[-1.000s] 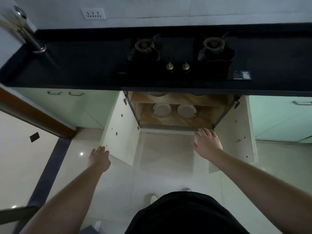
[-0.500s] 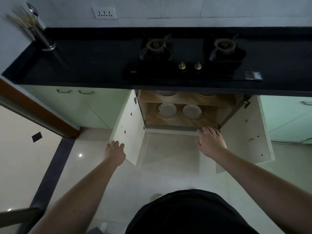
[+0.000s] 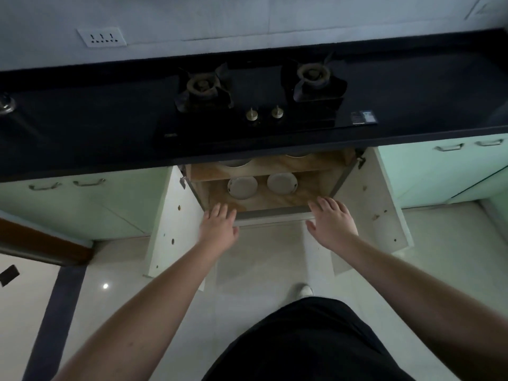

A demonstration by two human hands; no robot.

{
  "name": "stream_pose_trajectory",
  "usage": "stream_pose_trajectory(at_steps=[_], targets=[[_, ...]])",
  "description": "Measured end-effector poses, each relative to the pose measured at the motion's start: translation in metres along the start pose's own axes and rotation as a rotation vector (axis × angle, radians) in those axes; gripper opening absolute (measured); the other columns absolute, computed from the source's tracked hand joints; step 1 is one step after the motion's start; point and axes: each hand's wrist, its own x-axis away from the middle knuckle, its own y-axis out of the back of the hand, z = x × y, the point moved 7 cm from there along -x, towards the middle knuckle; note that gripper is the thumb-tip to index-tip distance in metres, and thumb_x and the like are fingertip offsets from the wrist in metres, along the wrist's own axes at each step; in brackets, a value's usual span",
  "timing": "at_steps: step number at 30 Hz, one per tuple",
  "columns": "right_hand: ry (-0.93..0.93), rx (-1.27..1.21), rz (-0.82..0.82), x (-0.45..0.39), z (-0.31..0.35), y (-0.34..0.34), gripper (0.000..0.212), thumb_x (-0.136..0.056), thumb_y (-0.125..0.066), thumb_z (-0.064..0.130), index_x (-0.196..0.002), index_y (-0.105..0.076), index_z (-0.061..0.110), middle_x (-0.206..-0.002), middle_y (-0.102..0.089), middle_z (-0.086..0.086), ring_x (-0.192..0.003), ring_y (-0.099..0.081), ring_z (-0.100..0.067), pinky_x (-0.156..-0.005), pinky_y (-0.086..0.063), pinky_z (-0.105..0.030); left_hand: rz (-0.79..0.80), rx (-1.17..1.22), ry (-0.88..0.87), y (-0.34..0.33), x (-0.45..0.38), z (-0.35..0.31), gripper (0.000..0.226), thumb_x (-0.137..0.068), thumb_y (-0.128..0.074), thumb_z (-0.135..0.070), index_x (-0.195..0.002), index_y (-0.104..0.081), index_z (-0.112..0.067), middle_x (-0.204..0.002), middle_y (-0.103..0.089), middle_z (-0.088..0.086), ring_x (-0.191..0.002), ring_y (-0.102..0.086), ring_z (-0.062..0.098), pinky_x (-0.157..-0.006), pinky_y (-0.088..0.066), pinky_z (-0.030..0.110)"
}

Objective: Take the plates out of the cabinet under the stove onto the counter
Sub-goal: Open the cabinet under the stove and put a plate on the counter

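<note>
The cabinet under the stove (image 3: 272,202) stands open, both doors swung out. On its lower wooden shelf lie two pale round plates, a left plate (image 3: 242,187) and a right plate (image 3: 282,183). Two more pale dishes peek out on the upper shelf (image 3: 235,162), mostly hidden by the counter edge. My left hand (image 3: 218,226) reaches with straight fingers to the cabinet's front left edge. My right hand (image 3: 331,221) is spread flat at the front right edge. Neither hand holds anything or touches a plate.
The black counter (image 3: 82,119) carries a two-burner gas stove (image 3: 258,97) with two knobs. The open left door (image 3: 173,215) and right door (image 3: 373,204) flank my arms. Green cabinets sit on either side. A wall socket (image 3: 101,37) is above.
My left hand moved right from beside the left door to the cabinet's front edge. My right hand moved slightly forward. The view came closer to the cabinet.
</note>
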Motion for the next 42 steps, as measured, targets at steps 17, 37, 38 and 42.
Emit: stream_pose_trajectory(at_steps=[17, 37, 38, 42], targets=[[0.043, -0.108, 0.054, -0.149, -0.067, -0.048, 0.065, -0.098, -0.04, 0.046, -0.152, -0.022, 0.016, -0.157, -0.031, -0.006, -0.146, -0.022, -0.024, -0.12, -0.015, -0.041, -0.045, 0.034, -0.055, 0.015, -0.173, -0.097, 0.066, -0.101, -0.018, -0.054, -0.157, -0.016, -0.017, -0.164, -0.019, 0.01, -0.151, -0.013, 0.029, -0.12, -0.016, 0.048], [-0.136, -0.23, -0.466, -0.328, -0.105, -0.224, 0.052, -0.094, -0.042, 0.038, -0.139, -0.047, 0.011, -0.138, -0.055, -0.015, -0.127, -0.051, -0.034, -0.104, -0.04, -0.047, -0.447, 0.191, -0.144, -0.11, -0.396, -0.105, 0.063, -0.098, -0.026, -0.052, -0.151, -0.036, -0.018, -0.156, -0.038, 0.015, -0.144, -0.031, 0.035, -0.116, -0.028, 0.05], [-0.135, -0.236, -0.504, -0.336, -0.108, -0.227, 0.051, -0.093, -0.044, 0.036, -0.138, -0.048, 0.011, -0.136, -0.056, -0.014, -0.124, -0.052, -0.033, -0.102, -0.041, -0.046, -0.45, 0.209, -0.131, -0.112, -0.407, -0.104, 0.064, -0.098, -0.025, -0.053, -0.152, -0.033, -0.02, -0.157, -0.036, 0.015, -0.144, -0.03, 0.036, -0.115, -0.028, 0.051], [-0.151, -0.235, -0.57, -0.367, -0.124, -0.236, 0.053, -0.094, -0.045, 0.036, -0.14, -0.043, 0.011, -0.14, -0.051, -0.016, -0.128, -0.047, -0.034, -0.106, -0.037, -0.049, -0.523, 0.253, -0.066, -0.11, -0.448, -0.098, 0.064, -0.098, -0.024, -0.059, -0.153, -0.026, -0.028, -0.158, -0.033, 0.012, -0.142, -0.033, 0.037, -0.108, -0.036, 0.052]])
